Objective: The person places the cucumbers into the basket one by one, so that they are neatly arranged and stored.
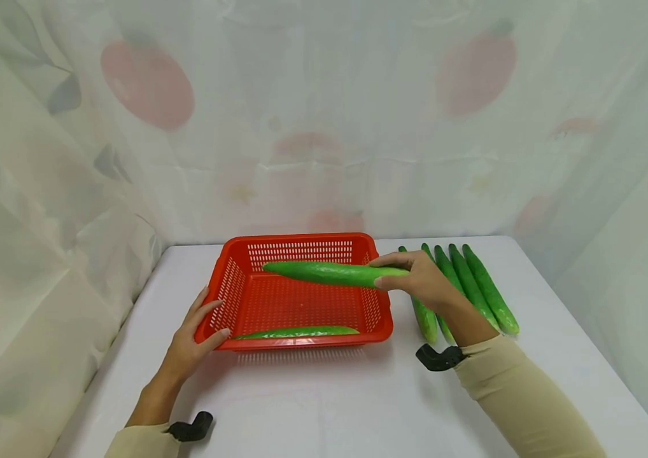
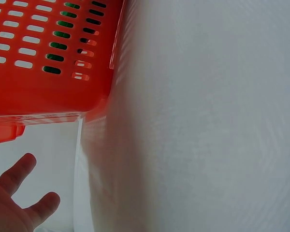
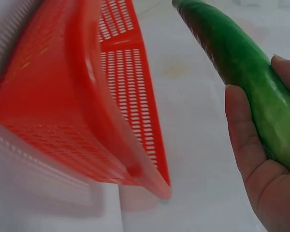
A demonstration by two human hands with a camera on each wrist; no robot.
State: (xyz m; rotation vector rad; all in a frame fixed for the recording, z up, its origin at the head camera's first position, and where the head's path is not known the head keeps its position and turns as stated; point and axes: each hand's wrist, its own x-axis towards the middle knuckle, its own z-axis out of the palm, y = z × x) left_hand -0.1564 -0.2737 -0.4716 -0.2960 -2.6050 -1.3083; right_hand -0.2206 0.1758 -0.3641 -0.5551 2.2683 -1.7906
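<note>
A red plastic basket point(image 1: 295, 343) with slotted walls stands on the white table. One cucumber point(image 1: 307, 331) lies inside it along the near wall. My right hand point(image 1: 421, 280) grips another cucumber point(image 1: 330, 273) by its paler end and holds it level above the basket's right half. In the right wrist view, thumb and fingers close round that held cucumber point(image 3: 251, 72). My left hand point(image 1: 186, 346) rests at the basket's left rim, thumb and fingers spread. The left wrist view shows two of its fingers extended below the basket wall point(image 2: 43, 92).
Several cucumbers point(image 1: 490, 289) lie side by side on the table to the right of the basket, partly hidden by the right forearm. A pale printed curtain point(image 1: 324, 127) hangs behind the white table point(image 1: 301, 407) and along both sides.
</note>
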